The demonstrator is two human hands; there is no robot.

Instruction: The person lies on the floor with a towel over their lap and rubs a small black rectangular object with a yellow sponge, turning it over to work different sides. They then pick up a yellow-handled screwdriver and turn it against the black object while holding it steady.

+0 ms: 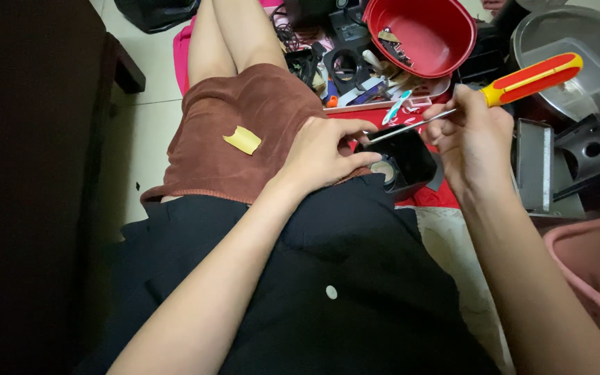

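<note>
So the person's sitting on the floor with a brown towel [244,132] over the lap, and a small yellow scrap [242,139] is stuck on it. The left hand [324,153] is curled around the near left side of a small black box-shaped part [407,158], fingers on its rim, holding it steady at the edge of the lap. There's a pale round piece [384,170] showing inside the box near the bottom, can't really tell what it is from this angle.

The right hand [472,135] is closed around a screwdriver [494,90] with a red and yellow handle, pinching it down low where the metal shaft starts. The handle sticks up and away to the right, and the shaft runs left across the top of the black box, tip ending just beside the left hand's fingertips.

Stuff around it: a red plastic bowl [446,42] with a few small metal bits sits further out, above the box. To the right of that is a big grey metal pan [592,42], and below it some black bracket-looking parts [588,149] and a grey metal plate [535,163]. A pink tub [592,264] is at the right edge, close to the right forearm. Between the bowl and the box there's a jumble of black parts and tools [345,66] on a red cloth [432,198].
</note>
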